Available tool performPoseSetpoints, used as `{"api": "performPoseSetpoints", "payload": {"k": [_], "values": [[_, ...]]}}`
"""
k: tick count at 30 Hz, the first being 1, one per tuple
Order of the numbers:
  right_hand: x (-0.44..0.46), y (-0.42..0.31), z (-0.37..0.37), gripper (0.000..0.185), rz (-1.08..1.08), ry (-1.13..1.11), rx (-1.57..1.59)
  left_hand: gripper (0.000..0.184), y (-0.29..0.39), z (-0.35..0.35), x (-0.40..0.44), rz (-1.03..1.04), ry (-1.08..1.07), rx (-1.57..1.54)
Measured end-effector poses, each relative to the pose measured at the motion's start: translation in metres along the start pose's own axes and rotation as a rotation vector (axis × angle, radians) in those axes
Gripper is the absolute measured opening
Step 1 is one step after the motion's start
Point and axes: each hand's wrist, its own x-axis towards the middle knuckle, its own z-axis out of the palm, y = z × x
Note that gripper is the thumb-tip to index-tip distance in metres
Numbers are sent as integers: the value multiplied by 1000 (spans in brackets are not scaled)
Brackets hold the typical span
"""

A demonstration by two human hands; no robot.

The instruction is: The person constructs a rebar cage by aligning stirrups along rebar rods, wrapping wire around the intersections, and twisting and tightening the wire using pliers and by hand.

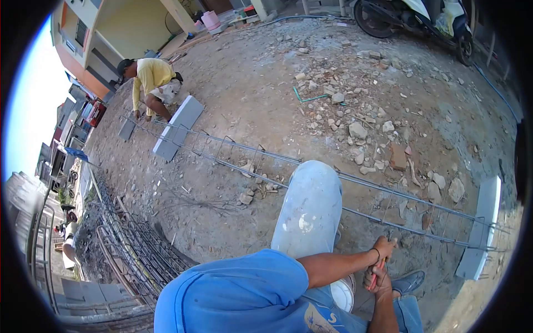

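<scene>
My right hand (380,282) is wrapped round the red handles of a hand tool that looks like pliers (376,276). Just above it, my left hand (384,247), with a dark band at the wrist, is closed; whatever is in its fingers is too small to make out. Both hands are beside the near end of a long rebar cage (411,195), below its lower bars. Thin stirrups join the bars. The cage rests on a grey block (482,227) at the right and another block (179,127) farther off, passing by my knee.
A co-worker in a yellow shirt (151,75) crouches at the cage's far end. Rubble (358,130) and a broken brick (398,157) lie beyond the bars. A pile of rebar (141,250) lies at left; a motorbike (411,16) stands at the back.
</scene>
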Motion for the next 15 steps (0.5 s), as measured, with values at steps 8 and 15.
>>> {"api": "performPoseSetpoints", "payload": {"k": [8, 15], "values": [[-15, -21, 6, 37, -366, 246, -251, 37, 19, 32, -6, 134, -159, 178], [-36, -51, 39, 18, -577, 434, -429, 29, 71, 51, -33, 324, -271, 123]]}}
